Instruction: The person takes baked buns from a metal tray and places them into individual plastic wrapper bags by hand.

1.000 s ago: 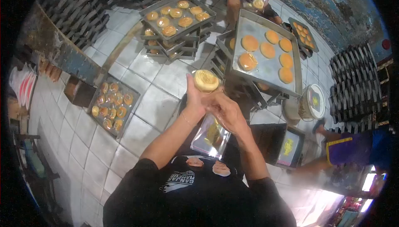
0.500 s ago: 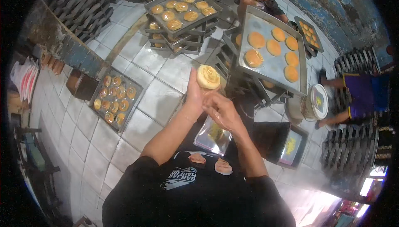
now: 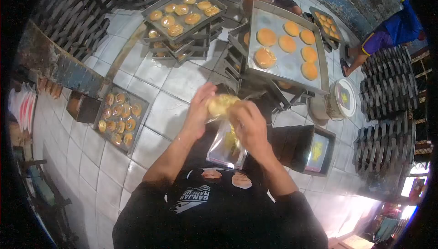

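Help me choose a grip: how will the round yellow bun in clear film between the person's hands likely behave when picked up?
The round yellow bun is probably light and soft, given its puffy, bread-like look. Its glossy clear plastic film may make it slippery. Its rounded sides could let it roll.

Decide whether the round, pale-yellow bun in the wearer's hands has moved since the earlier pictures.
Yes, downward in view: the bun now sits farther below the lower-left corner of the largest rectangular grey metal tray.
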A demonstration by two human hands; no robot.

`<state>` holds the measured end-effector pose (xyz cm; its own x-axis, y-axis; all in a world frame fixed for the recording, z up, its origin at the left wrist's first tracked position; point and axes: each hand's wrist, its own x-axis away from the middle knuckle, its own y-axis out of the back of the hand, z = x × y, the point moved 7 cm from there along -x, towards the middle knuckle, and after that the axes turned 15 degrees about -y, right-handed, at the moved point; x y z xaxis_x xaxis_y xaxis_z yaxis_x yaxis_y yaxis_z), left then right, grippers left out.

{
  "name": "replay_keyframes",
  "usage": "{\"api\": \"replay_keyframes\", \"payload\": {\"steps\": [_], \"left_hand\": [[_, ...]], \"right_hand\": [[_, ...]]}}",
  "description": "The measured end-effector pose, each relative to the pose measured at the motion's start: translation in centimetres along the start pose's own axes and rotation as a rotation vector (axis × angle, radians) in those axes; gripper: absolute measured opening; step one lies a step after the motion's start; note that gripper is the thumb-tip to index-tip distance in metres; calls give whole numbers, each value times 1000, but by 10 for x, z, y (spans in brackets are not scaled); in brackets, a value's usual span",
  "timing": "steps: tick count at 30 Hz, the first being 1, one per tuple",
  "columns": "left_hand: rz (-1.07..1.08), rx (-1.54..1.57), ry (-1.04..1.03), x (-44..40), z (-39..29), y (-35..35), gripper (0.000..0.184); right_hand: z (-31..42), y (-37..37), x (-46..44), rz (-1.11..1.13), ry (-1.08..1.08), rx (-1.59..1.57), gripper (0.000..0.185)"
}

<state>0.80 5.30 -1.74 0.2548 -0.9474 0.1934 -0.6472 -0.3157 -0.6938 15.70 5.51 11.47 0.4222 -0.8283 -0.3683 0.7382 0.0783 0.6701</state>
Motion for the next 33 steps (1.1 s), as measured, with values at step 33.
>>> {"api": "replay_keyframes", "payload": {"steps": [33], "left_hand": [[128,-202,-309,-29,-12,-24,26]], "right_hand": [[-118,23,7,-65,-751,-625,30]]}}
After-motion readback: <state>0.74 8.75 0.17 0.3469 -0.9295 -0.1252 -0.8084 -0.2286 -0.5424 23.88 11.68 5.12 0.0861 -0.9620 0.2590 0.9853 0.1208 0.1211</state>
